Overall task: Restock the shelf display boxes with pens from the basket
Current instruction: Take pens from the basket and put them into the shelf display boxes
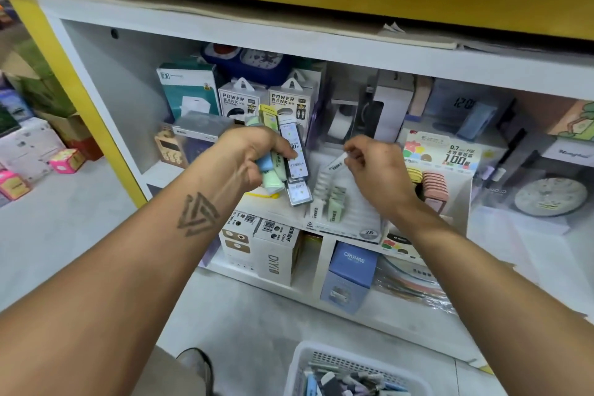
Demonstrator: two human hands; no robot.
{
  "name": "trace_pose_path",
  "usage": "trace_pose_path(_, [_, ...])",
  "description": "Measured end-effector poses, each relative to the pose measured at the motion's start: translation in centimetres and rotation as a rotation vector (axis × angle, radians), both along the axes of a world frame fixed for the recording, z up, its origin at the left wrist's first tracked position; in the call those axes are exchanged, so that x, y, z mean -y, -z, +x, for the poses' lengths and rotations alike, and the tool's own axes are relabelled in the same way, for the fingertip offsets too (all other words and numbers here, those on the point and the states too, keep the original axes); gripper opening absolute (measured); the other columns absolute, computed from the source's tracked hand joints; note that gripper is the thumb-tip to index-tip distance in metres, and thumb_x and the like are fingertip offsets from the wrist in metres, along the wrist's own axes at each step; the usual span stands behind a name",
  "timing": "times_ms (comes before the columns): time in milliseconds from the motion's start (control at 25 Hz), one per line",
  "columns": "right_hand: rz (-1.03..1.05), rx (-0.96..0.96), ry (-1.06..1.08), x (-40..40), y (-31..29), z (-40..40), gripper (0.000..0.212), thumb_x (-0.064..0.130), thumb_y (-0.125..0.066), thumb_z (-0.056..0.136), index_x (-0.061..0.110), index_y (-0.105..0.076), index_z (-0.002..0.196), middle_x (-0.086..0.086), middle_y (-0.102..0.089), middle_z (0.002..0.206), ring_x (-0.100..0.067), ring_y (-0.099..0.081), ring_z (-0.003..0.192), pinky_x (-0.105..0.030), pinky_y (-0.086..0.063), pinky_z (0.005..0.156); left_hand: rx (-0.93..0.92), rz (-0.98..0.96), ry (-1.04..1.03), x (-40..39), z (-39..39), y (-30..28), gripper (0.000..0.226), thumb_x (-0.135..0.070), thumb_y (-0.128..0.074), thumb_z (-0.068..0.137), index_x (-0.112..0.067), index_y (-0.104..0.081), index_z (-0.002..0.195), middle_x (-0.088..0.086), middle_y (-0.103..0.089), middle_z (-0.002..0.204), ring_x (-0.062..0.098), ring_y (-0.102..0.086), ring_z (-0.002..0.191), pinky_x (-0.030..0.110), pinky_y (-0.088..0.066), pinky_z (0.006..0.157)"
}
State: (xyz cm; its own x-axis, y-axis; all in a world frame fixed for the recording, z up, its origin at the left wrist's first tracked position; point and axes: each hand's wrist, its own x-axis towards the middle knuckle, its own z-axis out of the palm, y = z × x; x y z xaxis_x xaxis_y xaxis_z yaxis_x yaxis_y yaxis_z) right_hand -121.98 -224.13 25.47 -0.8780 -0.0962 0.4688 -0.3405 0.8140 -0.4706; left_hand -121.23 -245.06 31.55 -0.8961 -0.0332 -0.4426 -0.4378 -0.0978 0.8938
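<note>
A stationery and gadget shop is shown: a white shelf unit (321, 42) is packed with boxed power banks (238, 103), clocks (543, 199) and a lead-refill display box (450, 161), while more boxed stock (29, 145) is stacked on the floor at the left edge.

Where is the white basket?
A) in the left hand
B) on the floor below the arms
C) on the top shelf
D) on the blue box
B: the basket sits on the floor at the bottom of the view, under the arms, with pens inside.
</note>
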Motion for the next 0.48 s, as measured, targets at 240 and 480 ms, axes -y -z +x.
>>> trace_pose_path(240, [0.090,0.096,0.005,0.3,1.0,-1.3,0.020,0.009,-0.063,0.095,0.014,-0.073,0.112,-0.008,-0.073,0.098,-0.023,-0.069,0.089,-0.033,-0.058,0.083,0.009,-0.029,0.000,0.4,-0.3,0.5,0.026,0.020,-0.061,0.075,-0.005,-0.064,0.081,0.015,-0.068,0.085,0.032,-0.068,0.074,0.047,-0.058,0.065])
trace_pose_path(480, [0.043,0.098,-0.037,0.4,0.6,-1.1,0.020,0.008,-0.064,0.095,0.012,-0.073,0.112,-0.007,-0.074,0.099,-0.018,-0.069,0.088,-0.029,-0.056,0.083,0.034,-0.059,0.000,-0.2,0.1,0.5,0.042,0.015,-0.070,0.070,-0.003,-0.069,0.108,0.017,-0.071,0.113,0.034,-0.071,0.098,0.051,-0.047,0.102])
